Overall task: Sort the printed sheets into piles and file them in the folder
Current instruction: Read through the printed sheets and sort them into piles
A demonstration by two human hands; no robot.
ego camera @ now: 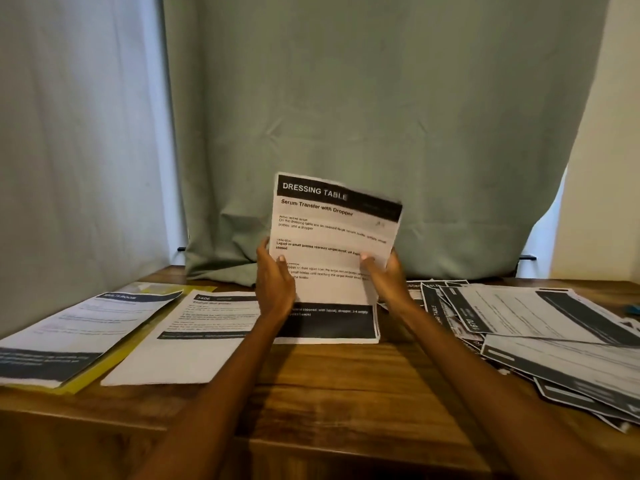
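I have the "DRESSING TABLE" sheet [332,237] raised upright over the middle of the wooden tabletop [346,382], my left hand [275,277] gripping its left edge with the thumb across the print, my right hand [386,275] pinching the right edge the same way, the two hands apart by the width of the page. Its lower part bends forward and its dark footer band looks to rest on the tabletop, though I cannot tell whether that is one folded sheet or a second one lying beneath. The job now, as I judge it, is to read the heading and choose its pile. To my left lie two starts: a "MULTI-ROOM" sheet [69,334] lying on what looks like the yellow folder [100,372], and just beside it a sheet headed "3406" [194,334]. To my right, the unsorted heap [540,337] fans out untidily, some sheets near the front edge. Neither left heading matches mine, so I would lay this one flat in the bare middle as a new pile, heading away from me like the others. I should lower it with both hands level so it lands square, keep it apart from the "3406" sheet, and avoid brushing the loose heap.
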